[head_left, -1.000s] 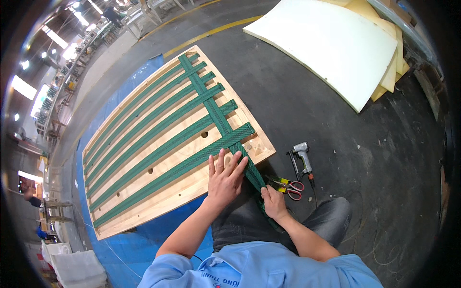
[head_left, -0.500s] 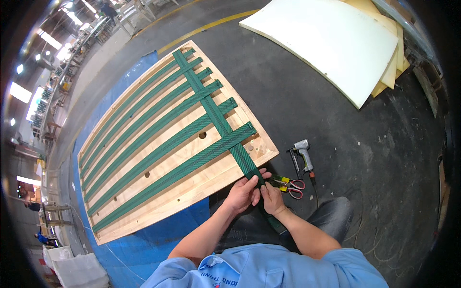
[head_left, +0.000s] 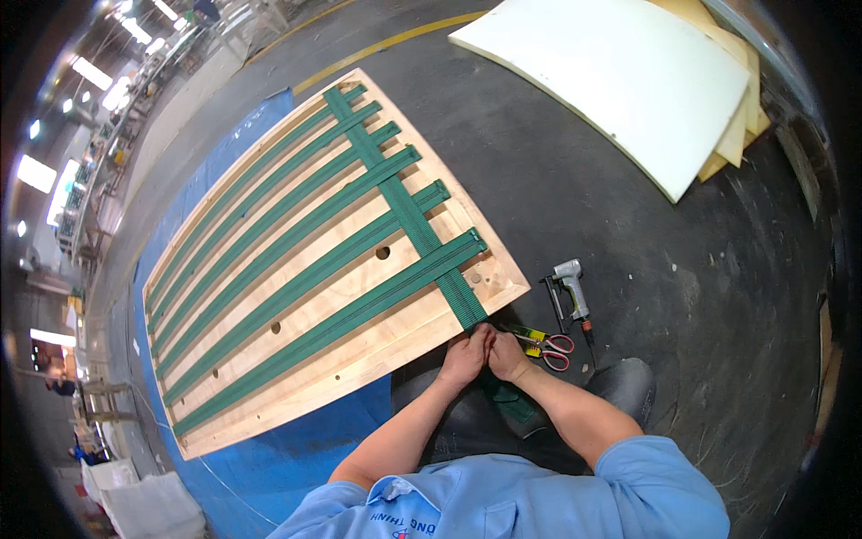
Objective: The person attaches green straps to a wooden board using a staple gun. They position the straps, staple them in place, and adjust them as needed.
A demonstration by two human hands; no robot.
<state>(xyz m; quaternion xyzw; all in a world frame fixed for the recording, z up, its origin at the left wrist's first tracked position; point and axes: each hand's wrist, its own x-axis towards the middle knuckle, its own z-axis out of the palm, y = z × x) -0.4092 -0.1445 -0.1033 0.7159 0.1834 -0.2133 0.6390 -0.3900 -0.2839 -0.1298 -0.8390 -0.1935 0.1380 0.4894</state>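
Observation:
A wooden frame (head_left: 359, 355) with a solid base lies before me, crossed lengthwise by several green webbing straps. One crosswise webbing strap (head_left: 461, 301) weaves over and under them and runs down across the frame's near right edge. Just past that edge, my left hand (head_left: 464, 357) is closed on this strap, its fingers curled under. My right hand (head_left: 509, 357) presses close beside it, also closed on the strap; the fingertips of both are partly hidden. The strap's loose length (head_left: 510, 401) hangs down over my lap.
Scissors with red handles (head_left: 554, 351) lie right of my right hand, next to something yellow. Beyond them a grey staple gun (head_left: 571, 283) with its hose rests on the dark floor. Foam sheets (head_left: 620, 81) are stacked at far right. Blue sheeting (head_left: 296, 431) lies beneath the frame.
Both hands have drawn in tighter at the frame's edge, and the left fingers have curled in. The crosswise strap now bends down over the edge instead of stretching out past it.

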